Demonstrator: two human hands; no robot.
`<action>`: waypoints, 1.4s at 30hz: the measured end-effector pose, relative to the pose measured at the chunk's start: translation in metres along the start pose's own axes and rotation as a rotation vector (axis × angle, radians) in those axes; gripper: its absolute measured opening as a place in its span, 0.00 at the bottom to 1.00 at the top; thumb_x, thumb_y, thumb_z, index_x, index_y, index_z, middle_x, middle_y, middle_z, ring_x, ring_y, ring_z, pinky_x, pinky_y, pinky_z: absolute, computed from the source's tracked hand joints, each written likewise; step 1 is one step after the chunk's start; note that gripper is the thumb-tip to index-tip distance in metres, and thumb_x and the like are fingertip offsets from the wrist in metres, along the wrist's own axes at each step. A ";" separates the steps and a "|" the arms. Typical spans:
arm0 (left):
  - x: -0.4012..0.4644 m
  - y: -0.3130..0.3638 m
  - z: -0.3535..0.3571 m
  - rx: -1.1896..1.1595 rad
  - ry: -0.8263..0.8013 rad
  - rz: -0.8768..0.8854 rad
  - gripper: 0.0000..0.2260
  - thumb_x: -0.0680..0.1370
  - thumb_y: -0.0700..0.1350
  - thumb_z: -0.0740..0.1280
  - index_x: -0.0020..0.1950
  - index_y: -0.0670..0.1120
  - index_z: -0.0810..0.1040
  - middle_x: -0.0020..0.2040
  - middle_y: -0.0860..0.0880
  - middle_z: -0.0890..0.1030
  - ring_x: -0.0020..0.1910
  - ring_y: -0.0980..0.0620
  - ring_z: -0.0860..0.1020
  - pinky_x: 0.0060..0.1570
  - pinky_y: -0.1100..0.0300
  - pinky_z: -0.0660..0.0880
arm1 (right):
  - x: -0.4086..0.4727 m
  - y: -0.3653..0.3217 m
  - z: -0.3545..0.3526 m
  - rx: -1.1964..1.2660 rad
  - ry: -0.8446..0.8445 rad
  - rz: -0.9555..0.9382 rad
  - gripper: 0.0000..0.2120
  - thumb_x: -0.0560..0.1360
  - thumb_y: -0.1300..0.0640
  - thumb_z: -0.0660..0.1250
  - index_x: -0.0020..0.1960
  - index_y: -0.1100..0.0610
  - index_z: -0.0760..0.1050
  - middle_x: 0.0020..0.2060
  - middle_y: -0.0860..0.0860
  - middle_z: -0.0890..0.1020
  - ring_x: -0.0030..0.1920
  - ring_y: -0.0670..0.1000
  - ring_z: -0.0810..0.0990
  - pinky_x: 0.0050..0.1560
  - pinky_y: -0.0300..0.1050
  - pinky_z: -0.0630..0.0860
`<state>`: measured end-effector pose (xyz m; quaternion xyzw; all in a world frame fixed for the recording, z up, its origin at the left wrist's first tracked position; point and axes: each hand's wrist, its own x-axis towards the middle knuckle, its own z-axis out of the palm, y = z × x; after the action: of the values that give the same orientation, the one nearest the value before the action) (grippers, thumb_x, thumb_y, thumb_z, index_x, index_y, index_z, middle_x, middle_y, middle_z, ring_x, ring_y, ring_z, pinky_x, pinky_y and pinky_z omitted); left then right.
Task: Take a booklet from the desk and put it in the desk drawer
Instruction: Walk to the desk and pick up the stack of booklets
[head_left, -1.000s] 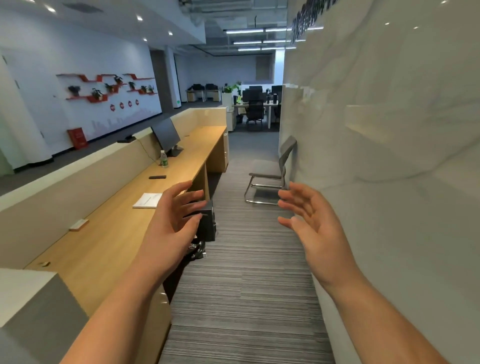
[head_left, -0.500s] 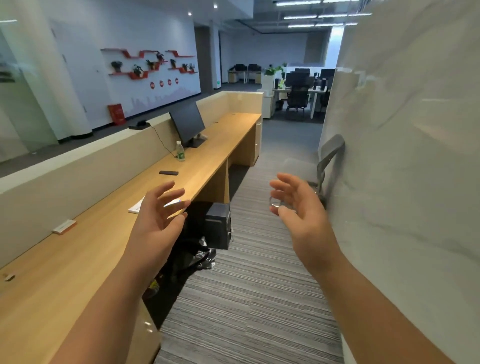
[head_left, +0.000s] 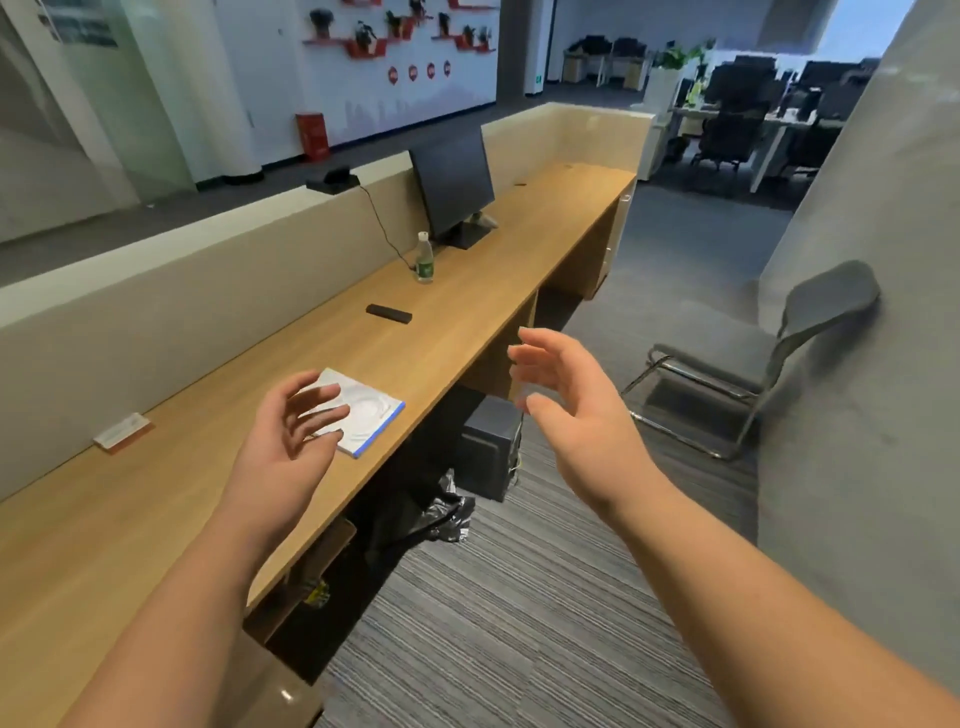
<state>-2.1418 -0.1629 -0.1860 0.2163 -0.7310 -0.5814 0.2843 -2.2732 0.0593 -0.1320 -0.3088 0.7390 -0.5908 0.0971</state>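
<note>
The person has walked up close; the booklet (head_left: 363, 415) now lies just beyond the left hand (head_left: 291, 436), near the desk (head_left: 467, 312) front edge. Both hands, right hand (head_left: 566, 395) too, spread empty, ready to grab.

Both empty hands, left hand (head_left: 291, 447) and right hand (head_left: 576, 410), are hovering spread-fingered near the booklet (head_left: 363, 415) lying on the desk (head_left: 467, 291).

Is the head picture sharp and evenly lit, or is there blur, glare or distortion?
Head view: the left hand and right hand are slightly motion-blurred; the booklet shows pale glare that washes out its cover; the long desk edge bows from wide-angle distortion; the far office is softer and dimmer.
</note>
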 end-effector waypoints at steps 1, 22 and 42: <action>0.018 -0.009 0.000 0.008 0.016 -0.018 0.25 0.78 0.28 0.61 0.67 0.52 0.67 0.59 0.54 0.77 0.61 0.49 0.79 0.63 0.49 0.73 | 0.022 0.007 0.005 -0.007 -0.023 0.003 0.25 0.77 0.68 0.59 0.69 0.47 0.68 0.61 0.43 0.77 0.62 0.41 0.76 0.58 0.35 0.75; 0.268 -0.205 0.042 0.000 0.683 -0.608 0.24 0.75 0.25 0.59 0.69 0.41 0.65 0.59 0.42 0.75 0.53 0.47 0.77 0.49 0.66 0.77 | 0.434 0.271 0.184 0.001 -0.780 0.308 0.21 0.76 0.70 0.56 0.61 0.50 0.71 0.50 0.47 0.77 0.49 0.47 0.76 0.62 0.54 0.74; 0.311 -0.338 0.098 0.128 0.903 -1.155 0.14 0.74 0.34 0.59 0.54 0.46 0.79 0.44 0.50 0.79 0.42 0.48 0.76 0.32 0.63 0.69 | 0.442 0.410 0.303 -0.497 -0.908 0.606 0.13 0.74 0.56 0.69 0.53 0.64 0.73 0.42 0.55 0.78 0.39 0.54 0.75 0.29 0.39 0.64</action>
<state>-2.4441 -0.3706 -0.4797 0.8017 -0.3447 -0.4487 0.1928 -2.6079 -0.3942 -0.5024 -0.3193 0.7947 -0.1552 0.4923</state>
